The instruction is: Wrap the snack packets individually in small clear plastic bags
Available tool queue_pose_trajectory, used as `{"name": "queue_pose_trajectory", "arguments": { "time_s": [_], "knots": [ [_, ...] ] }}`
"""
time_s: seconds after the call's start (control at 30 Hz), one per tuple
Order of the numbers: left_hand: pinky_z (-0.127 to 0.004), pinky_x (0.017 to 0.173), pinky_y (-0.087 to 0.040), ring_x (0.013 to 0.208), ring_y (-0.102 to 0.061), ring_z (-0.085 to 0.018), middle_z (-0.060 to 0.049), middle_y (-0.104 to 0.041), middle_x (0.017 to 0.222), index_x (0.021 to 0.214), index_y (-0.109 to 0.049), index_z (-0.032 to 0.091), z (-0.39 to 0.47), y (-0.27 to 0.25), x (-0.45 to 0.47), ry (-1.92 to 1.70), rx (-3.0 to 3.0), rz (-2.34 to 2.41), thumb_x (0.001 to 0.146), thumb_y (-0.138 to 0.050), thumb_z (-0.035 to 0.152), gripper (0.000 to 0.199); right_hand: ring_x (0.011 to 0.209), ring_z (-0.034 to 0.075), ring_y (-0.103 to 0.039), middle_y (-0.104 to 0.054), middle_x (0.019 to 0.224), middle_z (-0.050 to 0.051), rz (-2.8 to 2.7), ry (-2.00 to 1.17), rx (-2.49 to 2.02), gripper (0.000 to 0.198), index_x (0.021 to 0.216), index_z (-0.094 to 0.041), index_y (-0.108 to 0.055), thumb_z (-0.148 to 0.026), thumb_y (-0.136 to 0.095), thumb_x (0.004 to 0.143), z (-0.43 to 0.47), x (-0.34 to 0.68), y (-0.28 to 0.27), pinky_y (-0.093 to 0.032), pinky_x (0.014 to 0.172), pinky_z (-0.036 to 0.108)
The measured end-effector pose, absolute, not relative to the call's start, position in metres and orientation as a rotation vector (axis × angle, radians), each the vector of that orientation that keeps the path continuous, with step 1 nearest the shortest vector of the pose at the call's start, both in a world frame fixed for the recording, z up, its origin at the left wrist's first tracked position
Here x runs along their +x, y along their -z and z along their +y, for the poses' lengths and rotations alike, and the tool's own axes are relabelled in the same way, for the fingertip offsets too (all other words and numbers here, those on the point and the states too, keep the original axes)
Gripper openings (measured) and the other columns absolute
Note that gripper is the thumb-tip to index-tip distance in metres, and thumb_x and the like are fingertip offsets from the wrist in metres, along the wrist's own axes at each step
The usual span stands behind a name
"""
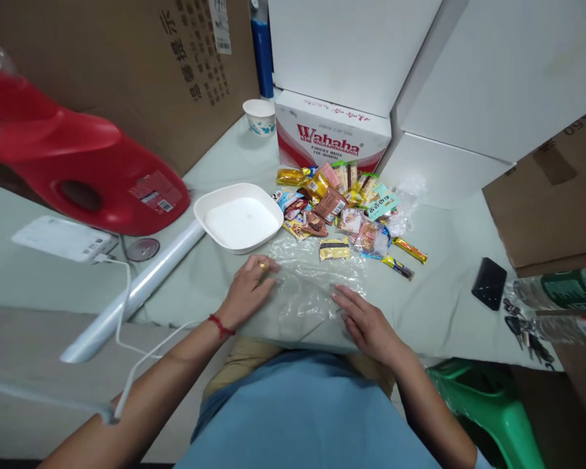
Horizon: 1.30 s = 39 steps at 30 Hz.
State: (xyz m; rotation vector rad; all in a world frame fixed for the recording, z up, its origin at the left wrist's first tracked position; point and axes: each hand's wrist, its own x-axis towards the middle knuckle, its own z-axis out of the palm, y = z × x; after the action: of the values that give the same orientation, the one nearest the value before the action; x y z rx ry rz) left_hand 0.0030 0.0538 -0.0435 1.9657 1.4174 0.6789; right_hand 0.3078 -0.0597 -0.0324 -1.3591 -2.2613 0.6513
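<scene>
A clear plastic bag (pixel 300 296) lies flat and wrinkled on the table in front of me. My left hand (pixel 248 286), with a ring and a red bracelet, rests at its left edge, thumb and fingers apart. At the right edge, my right hand (pixel 368 324) touches the plastic with outstretched fingers. Neither hand grips anything that I can see. Just beyond the bag is a heap of wrapped snacks (pixel 329 205), and a yellow-wrapped snack (pixel 334 249) lies at the bag's far edge. The white square dish (pixel 241 225) stands beyond my left hand.
A red jug (pixel 92 163), a white power bank (pixel 63 238) with a cable and a plastic film roll (pixel 137 293) are at left. Behind stand a paper cup (pixel 260 117) and a Wahaha box (pixel 332 133). A black phone (pixel 489 283), keys (pixel 527 332) and bottles (pixel 561 290) lie right.
</scene>
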Motion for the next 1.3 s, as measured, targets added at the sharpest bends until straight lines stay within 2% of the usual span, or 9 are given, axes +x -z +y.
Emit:
{"name": "queue_pose_trajectory", "arguments": {
  "time_s": [0.17, 0.27, 0.33, 0.5, 0.67, 0.87, 0.97, 1.17, 1.3],
  "knots": [
    [-0.072, 0.122, -0.02, 0.139, -0.053, -0.035, -0.013, -0.062, 0.147, 0.066, -0.061, 0.021, 0.058, 0.05, 0.013, -0.489, 2.022, 1.574, 0.094, -0.054, 0.057, 0.047, 0.119, 0.025, -0.069, -0.068, 0.144, 0.01, -2.435, -0.756, -1.329, 0.05, 0.132, -0.024, -0.072, -0.002, -0.048, 0.094, -0.062, 0.311, 0.027, -0.059, 0.103, 0.047],
    [-0.081, 0.118, -0.011, 0.148, -0.044, -0.041, -0.015, -0.051, 0.162, 0.065, -0.054, 0.02, 0.056, 0.054, 0.011, -0.353, 2.117, 1.481, 0.085, -0.065, 0.047, 0.035, 0.121, 0.024, -0.069, -0.07, 0.141, 0.011, -2.373, -0.874, -1.288, 0.046, 0.131, -0.024, -0.073, -0.005, -0.049, 0.097, -0.064, 0.32, 0.019, -0.059, 0.105, 0.046],
    [-0.083, 0.116, -0.011, 0.152, -0.04, -0.043, -0.017, -0.043, 0.167, 0.079, -0.06, 0.021, 0.054, 0.056, 0.005, -0.326, 2.146, 1.416, 0.081, -0.065, 0.038, 0.018, 0.123, 0.023, -0.069, -0.071, 0.139, 0.01, -2.247, -0.892, -1.314, 0.042, 0.133, -0.026, -0.071, -0.011, -0.046, 0.102, -0.062, 0.328, 0.012, -0.058, 0.107, 0.045],
    [-0.077, 0.12, -0.01, 0.15, -0.045, -0.038, -0.02, -0.041, 0.168, 0.119, -0.056, 0.025, 0.052, 0.059, -0.006, -0.416, 2.171, 1.307, 0.08, -0.057, 0.028, 0.039, 0.113, 0.023, -0.072, -0.076, 0.124, 0.009, -2.043, -0.564, -1.446, 0.038, 0.134, -0.029, -0.069, -0.018, -0.045, 0.106, -0.036, 0.321, 0.012, -0.062, 0.097, 0.042],
    [-0.067, 0.126, -0.01, 0.153, -0.044, -0.035, -0.02, -0.039, 0.168, 0.138, -0.049, 0.024, 0.052, 0.063, -0.015, -0.562, 2.193, 1.268, 0.083, -0.055, 0.029, 0.055, 0.15, 0.034, -0.044, -0.047, 0.164, 0.014, -2.272, -0.371, -1.539, 0.053, 0.157, -0.025, -0.05, -0.03, -0.057, 0.104, -0.006, 0.297, 0.049, -0.042, 0.12, 0.061],
    [-0.072, 0.124, 0.005, 0.156, -0.037, -0.041, -0.015, -0.043, 0.167, 0.163, -0.035, 0.031, 0.048, 0.07, -0.035, -0.426, 2.26, 1.332, 0.091, -0.057, 0.046, 0.076, 0.159, 0.035, -0.03, -0.032, 0.173, 0.015, -2.342, -0.374, -1.636, 0.069, 0.168, -0.027, -0.031, -0.04, -0.057, 0.106, -0.008, 0.321, 0.075, -0.031, 0.125, 0.066],
    [-0.076, 0.122, 0.005, 0.157, -0.033, -0.043, -0.013, -0.044, 0.167, 0.164, -0.034, 0.033, 0.047, 0.073, -0.041, -0.365, 2.297, 1.35, 0.093, -0.055, 0.054, 0.076, 0.158, 0.034, -0.034, -0.035, 0.171, 0.016, -2.279, -0.444, -1.581, 0.062, 0.164, -0.026, -0.038, -0.039, -0.055, 0.107, -0.013, 0.336, 0.068, -0.033, 0.124, 0.065],
    [-0.073, 0.125, -0.001, 0.161, -0.026, -0.04, -0.017, -0.036, 0.171, 0.169, -0.02, 0.025, 0.045, 0.073, -0.039, -0.352, 2.339, 1.34, 0.099, -0.047, 0.06, 0.083, 0.127, 0.025, -0.067, -0.074, 0.134, 0.01, -2.134, -0.623, -1.394, 0.033, 0.136, -0.027, -0.068, -0.025, -0.052, 0.108, -0.013, 0.337, 0.022, -0.053, 0.112, 0.049],
    [-0.066, 0.128, -0.01, 0.161, -0.027, -0.036, -0.017, -0.033, 0.172, 0.169, -0.02, 0.024, 0.04, 0.069, -0.035, -0.422, 2.335, 1.407, 0.102, -0.044, 0.059, 0.079, 0.133, 0.023, -0.063, -0.07, 0.141, 0.01, -2.356, -0.73, -1.169, 0.037, 0.142, -0.023, -0.063, -0.023, -0.051, 0.107, -0.02, 0.294, 0.01, -0.051, 0.116, 0.046]
  ]
}}
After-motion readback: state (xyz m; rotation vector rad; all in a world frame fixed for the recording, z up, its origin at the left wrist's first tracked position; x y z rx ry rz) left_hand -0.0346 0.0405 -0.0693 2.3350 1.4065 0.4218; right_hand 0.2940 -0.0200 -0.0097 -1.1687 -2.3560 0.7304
